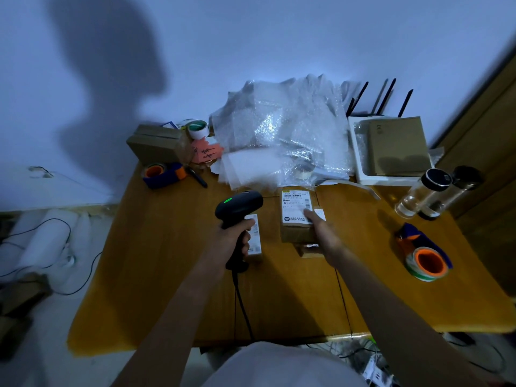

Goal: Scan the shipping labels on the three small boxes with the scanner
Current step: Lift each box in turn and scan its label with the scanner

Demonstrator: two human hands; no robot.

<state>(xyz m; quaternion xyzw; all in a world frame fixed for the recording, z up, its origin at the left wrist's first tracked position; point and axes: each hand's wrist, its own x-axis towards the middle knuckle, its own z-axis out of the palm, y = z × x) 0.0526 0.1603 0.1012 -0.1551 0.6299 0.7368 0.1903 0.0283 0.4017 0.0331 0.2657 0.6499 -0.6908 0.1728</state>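
Observation:
My left hand [234, 241] grips the handle of a black corded scanner [238, 209], its green light on, head pointing away from me. Half hidden under it lies a small box with a white label [255, 241]. To the right stands a brown box with a white shipping label [294, 206] on top. My right hand [324, 233] rests on that box's near right side, fingertips touching the label. A third small box [308, 251] peeks out beneath my right wrist, mostly hidden.
Wooden table [167, 275] against a wall. Bubble wrap pile [282, 135] at the back, cardboard boxes [159, 145] and a tape dispenser [162, 174] back left, white tray with a brown box [396, 146] back right. Bottles [430, 194] and a second tape dispenser [425, 258] on the right.

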